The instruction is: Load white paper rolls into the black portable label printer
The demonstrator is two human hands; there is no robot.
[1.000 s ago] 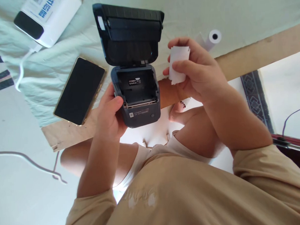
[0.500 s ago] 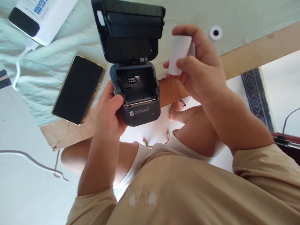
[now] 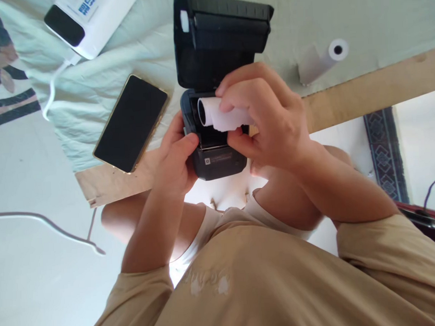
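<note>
Over the open bay of the printer [image 3: 217, 156], the right hand [image 3: 269, 122] pinches a paper roll [image 3: 219, 116] between thumb below and fingers on top. The roll is white, lies on its side, its hollow core end facing left, and sits at the mouth of the bay; whether it touches the bay floor cannot be told, since the hand covers most of it. The left hand [image 3: 176, 160] is closed around the printer's left side, thumb pressed on the front corner. The printer is dark grey, with a small label on its front face; its lid [image 3: 219, 35] stands swung up behind the bay. It rests at the edge of a wooden board [image 3: 362, 92] covered by a pale green cloth [image 3: 340, 8]. Left of it, near, lies a phone [image 3: 131, 123], screen dark. Further back left is a white device [image 3: 90, 17] with a white cable [image 3: 55, 86]. A second paper roll [image 3: 321, 60] lies to the right, well apart.
</note>
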